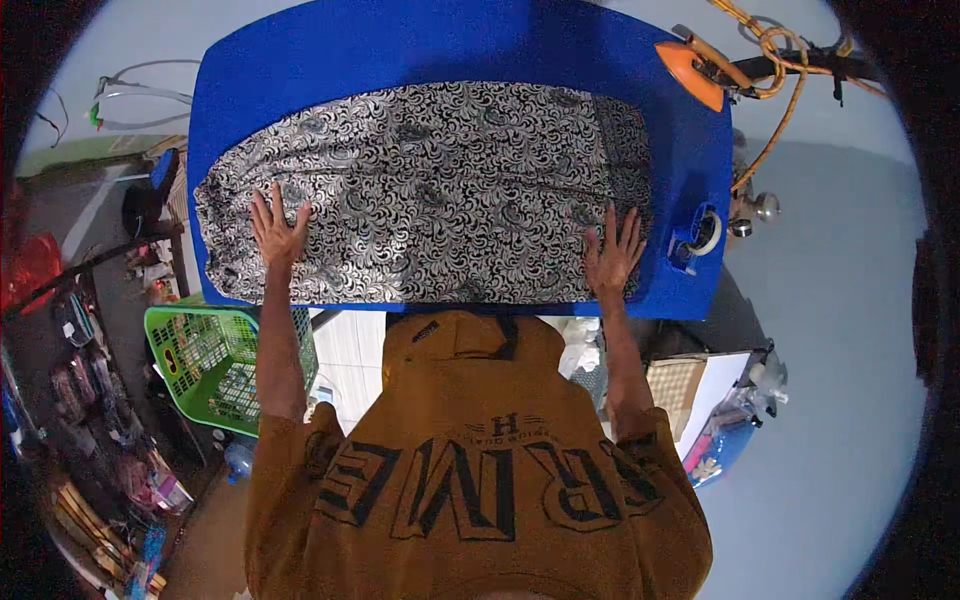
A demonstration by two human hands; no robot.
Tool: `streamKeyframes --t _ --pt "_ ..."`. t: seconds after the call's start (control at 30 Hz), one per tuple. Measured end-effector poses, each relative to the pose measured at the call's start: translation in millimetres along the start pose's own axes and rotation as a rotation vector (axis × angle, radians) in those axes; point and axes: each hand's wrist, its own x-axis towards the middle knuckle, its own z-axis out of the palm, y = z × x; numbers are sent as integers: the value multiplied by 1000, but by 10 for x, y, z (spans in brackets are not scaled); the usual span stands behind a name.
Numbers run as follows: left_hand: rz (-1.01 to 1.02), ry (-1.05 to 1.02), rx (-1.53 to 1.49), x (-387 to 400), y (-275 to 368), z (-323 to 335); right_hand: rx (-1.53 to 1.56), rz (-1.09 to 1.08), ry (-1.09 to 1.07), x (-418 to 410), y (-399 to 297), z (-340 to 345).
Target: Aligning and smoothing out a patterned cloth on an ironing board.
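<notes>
A black and silver-white cloth with a swirling floral pattern (450, 202) lies spread over a blue-covered table (360, 52). My left hand (280, 232) rests flat on the cloth towards its left end, fingers apart, where the fabric is gathered and wrinkled. On the right part of the cloth lies my right hand (615, 255), palm down with its fingers spread. Neither hand holds anything. Long creases run across the cloth between and above the hands. An orange clothes iron (690, 75) is at the table's far right corner, beyond the cloth.
A blue tape dispenser with a roll of tape (697, 236) sits at the table's right edge. A yellow patterned cord (784, 131) hangs by the iron. Below the table's left side stands a green plastic basket (202, 367); a cardboard box (675, 386) is at lower right.
</notes>
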Motion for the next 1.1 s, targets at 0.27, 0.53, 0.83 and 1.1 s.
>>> streamKeyframes --t 0.27,0.53,0.83,1.1 --pt "371 163 -217 229 571 -337 174 -207 222 493 -143 -369" --pt "563 -126 -234 465 1090 -390 230 -413 -25 873 42 -373" --pt "696 -45 -446 563 829 -231 404 50 103 1063 383 -188" --pt "646 -1 -273 392 841 -482 275 -168 75 1117 398 -212"
